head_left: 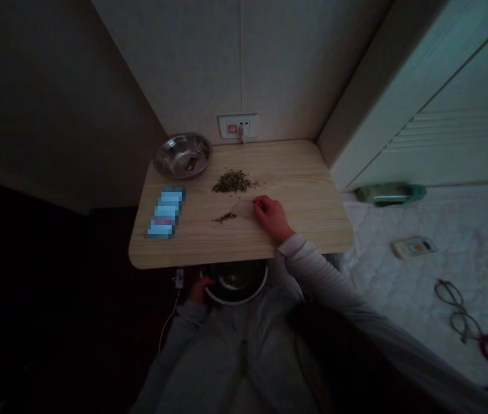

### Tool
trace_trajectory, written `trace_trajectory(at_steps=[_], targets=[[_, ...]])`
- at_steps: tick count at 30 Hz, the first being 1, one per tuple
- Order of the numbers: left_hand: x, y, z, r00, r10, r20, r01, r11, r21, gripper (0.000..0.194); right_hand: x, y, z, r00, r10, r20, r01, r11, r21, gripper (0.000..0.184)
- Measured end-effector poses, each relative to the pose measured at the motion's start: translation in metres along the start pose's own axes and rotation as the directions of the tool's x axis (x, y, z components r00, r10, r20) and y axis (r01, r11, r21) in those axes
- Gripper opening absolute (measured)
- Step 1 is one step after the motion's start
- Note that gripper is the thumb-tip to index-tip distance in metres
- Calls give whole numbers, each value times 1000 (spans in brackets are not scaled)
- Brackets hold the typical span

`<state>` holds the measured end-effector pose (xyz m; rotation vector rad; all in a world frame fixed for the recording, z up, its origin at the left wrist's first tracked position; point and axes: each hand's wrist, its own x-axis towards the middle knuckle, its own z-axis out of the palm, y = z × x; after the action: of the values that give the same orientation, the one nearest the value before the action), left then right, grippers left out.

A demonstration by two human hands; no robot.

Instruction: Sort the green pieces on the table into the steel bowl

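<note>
My right hand [272, 217] is closed over the table, its fingertips pinching a thin, clear, rounded piece [242, 209], perhaps plastic. The left edge of this piece meets a short line of small dark green grains [225, 218]. A larger pile of the same grains [233, 181] lies just behind. Below the table's front edge, my left hand [199, 289] grips the left side of a dark bowl with a pale rim [235, 302]. The far part of that bowl is hidden under the tabletop, and its contents are too dim to name.
A steel bowl [175, 164] stands at the back left of the wooden table [299, 167], with a lit phone [166, 213] in front. A wall socket [231, 127] holds a plug. Right, on the quilted bed [377, 287], lie a green bottle [388, 194], a remote-like device [414, 247] and glasses [459, 310].
</note>
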<state>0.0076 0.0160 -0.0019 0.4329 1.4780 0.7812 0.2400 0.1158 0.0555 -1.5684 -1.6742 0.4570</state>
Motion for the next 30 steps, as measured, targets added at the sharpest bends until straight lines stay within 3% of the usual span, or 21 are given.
trace_trajectory(at_steps=[7, 12, 18, 24, 30], targets=[[-7, 8, 7, 1000, 6, -4, -6, 999, -48, 11, -1, -1, -1, 1000, 14, -5, -13, 1000, 28, 19], [-8, 8, 9, 999, -17, -31, 15, 997, -73, 11, -1, -3, -3, 997, -51, 59, 48, 998, 52, 15], [-11, 12, 7, 1000, 26, -17, -26, 1000, 7, 15, -1, -3, -3, 998, -24, 51, 22, 998, 55, 16], [-1, 0, 2, 997, -70, -32, 68, 995, -77, 9, -2, -6, -3, 993, -56, 101, 52, 998, 39, 16], [0, -1, 1, 999, -36, -4, 35, 997, -63, 14, -6, -8, -1, 991, -66, 114, 65, 998, 9, 18]])
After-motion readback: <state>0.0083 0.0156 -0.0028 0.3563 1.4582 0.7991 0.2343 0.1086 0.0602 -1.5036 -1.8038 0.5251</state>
